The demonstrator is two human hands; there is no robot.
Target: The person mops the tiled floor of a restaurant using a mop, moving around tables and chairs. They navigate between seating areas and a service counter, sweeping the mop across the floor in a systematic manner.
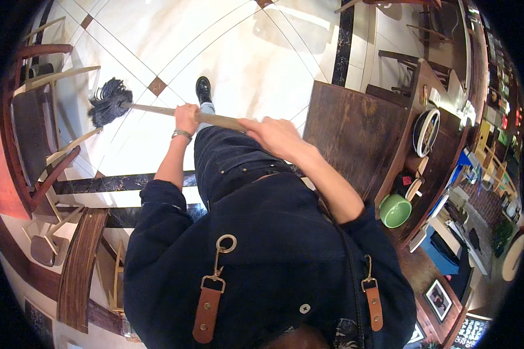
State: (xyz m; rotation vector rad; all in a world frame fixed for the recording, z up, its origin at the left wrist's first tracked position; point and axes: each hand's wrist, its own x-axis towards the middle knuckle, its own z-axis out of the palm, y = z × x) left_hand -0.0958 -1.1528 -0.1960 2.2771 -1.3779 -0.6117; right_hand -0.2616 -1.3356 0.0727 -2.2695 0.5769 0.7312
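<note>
A string mop spans the space in front of me. Its dark mop head (111, 102) rests on the pale tiled floor (227, 48) at the left, close to a chair's legs. My left hand (187, 118), with a band on its wrist, is wrapped around the wooden mop handle (153, 109) partway along. Nearer the handle's upper end, my right hand (273, 134) grips it too; that end is hidden by the hand. Below the handle a black shoe (204, 89) stands on the floor.
A chair with a dark seat (34, 126) stands at the left. On my right is a dark wooden counter (353, 139), whose ledge holds a green bowl (395, 211) and a round white-rimmed container (426, 133). A wooden table (81, 270) is at lower left; more chairs (419, 65) stand upper right.
</note>
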